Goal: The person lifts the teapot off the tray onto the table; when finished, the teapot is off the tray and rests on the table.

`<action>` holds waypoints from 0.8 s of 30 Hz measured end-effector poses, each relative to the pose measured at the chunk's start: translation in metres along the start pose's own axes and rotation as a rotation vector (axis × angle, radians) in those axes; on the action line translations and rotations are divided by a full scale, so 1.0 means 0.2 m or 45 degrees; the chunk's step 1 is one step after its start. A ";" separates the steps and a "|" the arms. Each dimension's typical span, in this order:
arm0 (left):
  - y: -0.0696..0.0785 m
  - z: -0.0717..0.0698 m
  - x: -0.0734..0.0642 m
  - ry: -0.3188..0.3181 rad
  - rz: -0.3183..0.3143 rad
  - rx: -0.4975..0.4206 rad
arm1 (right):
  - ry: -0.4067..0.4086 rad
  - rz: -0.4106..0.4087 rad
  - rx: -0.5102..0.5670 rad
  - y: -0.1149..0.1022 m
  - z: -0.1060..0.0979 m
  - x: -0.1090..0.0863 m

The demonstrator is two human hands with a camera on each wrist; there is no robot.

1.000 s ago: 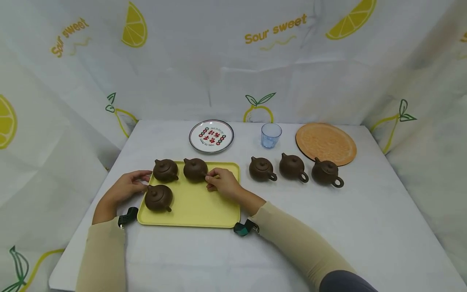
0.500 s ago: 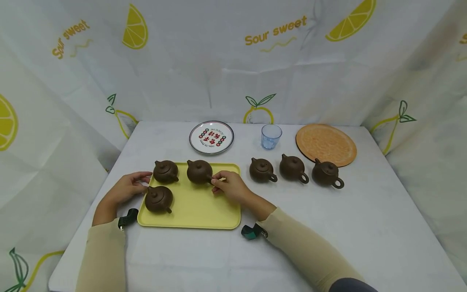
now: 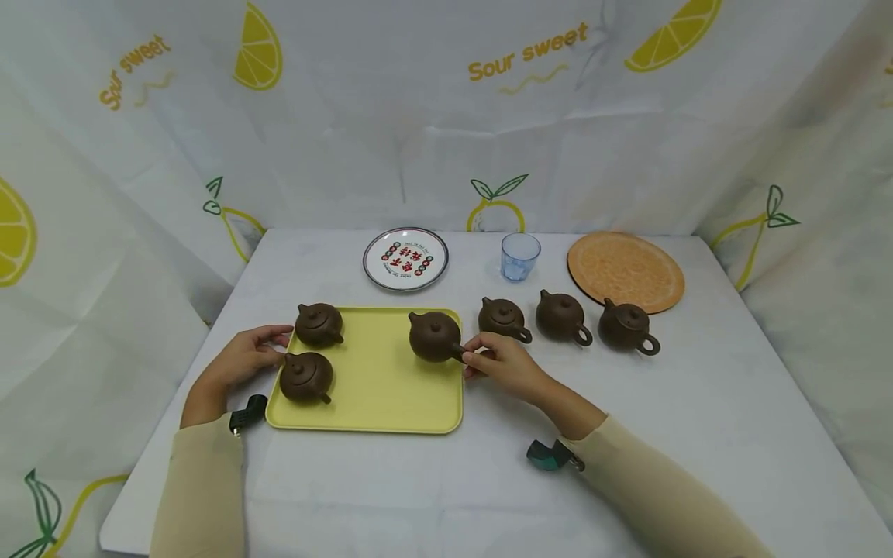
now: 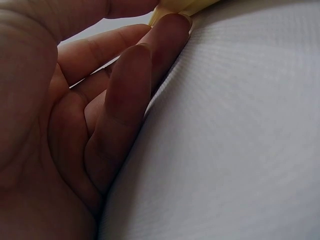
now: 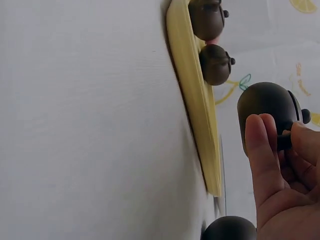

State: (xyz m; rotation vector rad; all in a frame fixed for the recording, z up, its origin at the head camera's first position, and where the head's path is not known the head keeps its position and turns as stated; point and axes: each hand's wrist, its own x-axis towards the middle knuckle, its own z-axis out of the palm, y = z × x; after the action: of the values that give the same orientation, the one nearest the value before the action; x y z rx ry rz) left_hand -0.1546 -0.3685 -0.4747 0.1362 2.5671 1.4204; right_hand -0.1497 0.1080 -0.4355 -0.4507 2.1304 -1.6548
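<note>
My right hand [image 3: 505,363] pinches the handle of a dark brown teapot [image 3: 434,336]. In the right wrist view this teapot [image 5: 270,110] appears raised clear of the yellow tray [image 3: 377,387], over its right end in the head view. My left hand [image 3: 243,358] rests at the tray's left edge with thumb and fingers spread. The left wrist view shows its fingertips [image 4: 172,27] against the yellow rim. Two more brown teapots stand on the tray's left side, one at the back [image 3: 318,324] and one in front [image 3: 305,377].
Right of the tray, three similar teapots stand in a row: the left one [image 3: 502,318], the middle one [image 3: 560,315] and the right one [image 3: 626,325]. Behind are a printed white plate [image 3: 405,275], a blue glass [image 3: 519,257] and a round orange-brown mat [image 3: 628,271].
My right hand has carried the teapot rightward, from the middle of the tray's back to over its right end. The left hand and the other teapots have stayed put.
</note>
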 end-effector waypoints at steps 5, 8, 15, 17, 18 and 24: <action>-0.01 0.00 -0.01 0.007 0.026 -0.011 | -0.032 -0.017 -0.006 0.05 -0.07 -0.10; 0.00 0.00 -0.01 0.000 0.036 -0.023 | -0.042 -0.022 -0.024 0.08 -0.11 -0.16; 0.01 0.00 0.00 -0.024 0.035 -0.032 | -0.088 -0.051 -0.057 0.14 -0.19 -0.28; 0.01 0.00 0.00 -0.020 0.030 -0.016 | -0.112 -0.058 -0.050 0.15 -0.21 -0.30; 0.01 0.00 0.00 -0.021 0.025 -0.012 | -0.122 -0.061 -0.044 0.16 -0.22 -0.32; 0.03 0.00 -0.01 -0.027 0.006 0.001 | -0.151 -0.089 -0.054 0.20 -0.27 -0.37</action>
State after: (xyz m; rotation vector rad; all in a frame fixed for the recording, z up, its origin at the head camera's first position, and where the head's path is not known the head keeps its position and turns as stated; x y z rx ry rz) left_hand -0.1532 -0.3658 -0.4702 0.1563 2.5522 1.4118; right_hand -0.1131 0.1988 -0.4540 -0.6275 2.0877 -1.5809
